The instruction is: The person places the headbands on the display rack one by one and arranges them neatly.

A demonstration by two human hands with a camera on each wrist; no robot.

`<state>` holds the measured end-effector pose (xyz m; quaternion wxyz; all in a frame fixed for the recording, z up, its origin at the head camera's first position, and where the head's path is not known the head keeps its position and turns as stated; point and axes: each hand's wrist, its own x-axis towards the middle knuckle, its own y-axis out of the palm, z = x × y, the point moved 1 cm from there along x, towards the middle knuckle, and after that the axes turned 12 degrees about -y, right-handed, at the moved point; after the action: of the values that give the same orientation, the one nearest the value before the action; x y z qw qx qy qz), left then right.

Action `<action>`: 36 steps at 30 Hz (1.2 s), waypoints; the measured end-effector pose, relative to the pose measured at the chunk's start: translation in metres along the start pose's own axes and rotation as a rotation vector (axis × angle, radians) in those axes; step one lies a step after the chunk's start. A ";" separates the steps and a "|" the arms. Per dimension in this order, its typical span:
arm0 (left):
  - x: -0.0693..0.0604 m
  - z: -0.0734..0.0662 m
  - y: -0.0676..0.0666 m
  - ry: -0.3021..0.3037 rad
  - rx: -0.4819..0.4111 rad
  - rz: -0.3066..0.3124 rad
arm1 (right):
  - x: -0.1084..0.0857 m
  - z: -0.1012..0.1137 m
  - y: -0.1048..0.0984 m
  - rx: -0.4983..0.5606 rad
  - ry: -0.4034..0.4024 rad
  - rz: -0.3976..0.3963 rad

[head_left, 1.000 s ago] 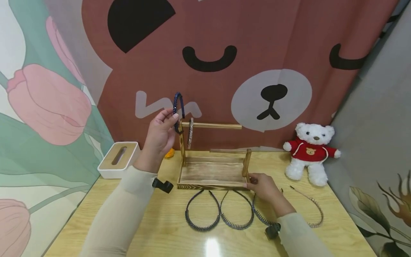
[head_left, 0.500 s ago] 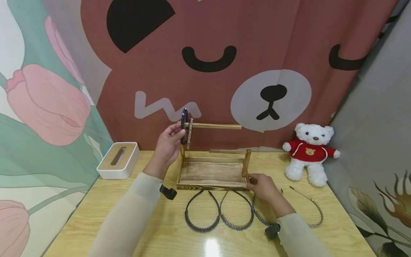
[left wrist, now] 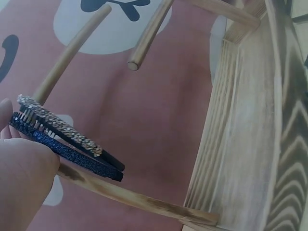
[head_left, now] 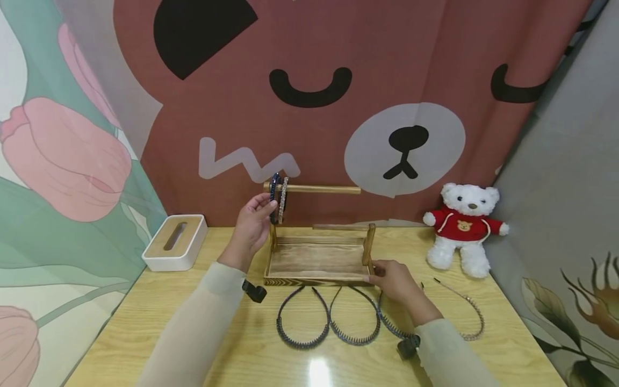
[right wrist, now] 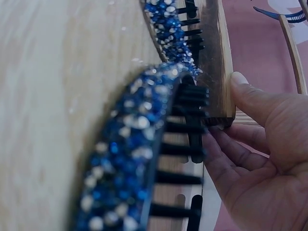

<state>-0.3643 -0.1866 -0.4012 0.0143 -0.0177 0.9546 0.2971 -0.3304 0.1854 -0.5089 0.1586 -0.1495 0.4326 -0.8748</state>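
A bear-print curtain (head_left: 309, 145) fills the back, behind a wood-grain tabletop (head_left: 227, 344). On the tabletop stands a wooden headband rack (head_left: 316, 260), a shallow tray with a post at each side; the left post carries a high rod (head_left: 329, 188), the right post a lower one. A white teddy bear in a red hoodie (head_left: 465, 231) is at the right, a tissue box (head_left: 162, 246) at the left.

The right hand (head_left: 396, 279) grips the tray's front right corner. The left hand (head_left: 253, 217) pinches a dark blue headband (left wrist: 77, 156), which is around the high rod near the post, its ends pointing down; whether the rod bears its weight yet, I cannot tell. Just beside it, a crystal-studded headband (left wrist: 62, 126) hangs from the same rod.

Four more lie flat in front of the rack: a toothed left headband (head_left: 303, 344), a toothed middle headband (head_left: 355, 341), a third headband (head_left: 394, 328) partly hidden by the right hand, and a beaded headband (head_left: 481, 317) farthest right. With two of six at the rod and four off it, the hanging looks less than half done.
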 end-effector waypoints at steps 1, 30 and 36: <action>0.000 0.001 0.000 0.002 -0.002 0.000 | 0.000 0.000 0.000 -0.002 -0.001 -0.001; -0.010 0.013 -0.010 0.034 0.258 -0.075 | -0.001 -0.001 -0.003 0.006 -0.001 -0.010; -0.066 0.037 -0.061 0.156 1.005 -0.021 | -0.001 0.002 -0.003 -0.001 -0.015 0.004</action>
<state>-0.2950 -0.2140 -0.4631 -0.0474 -0.0402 0.9776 -0.2012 -0.3290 0.1859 -0.5051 0.1636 -0.1552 0.4322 -0.8731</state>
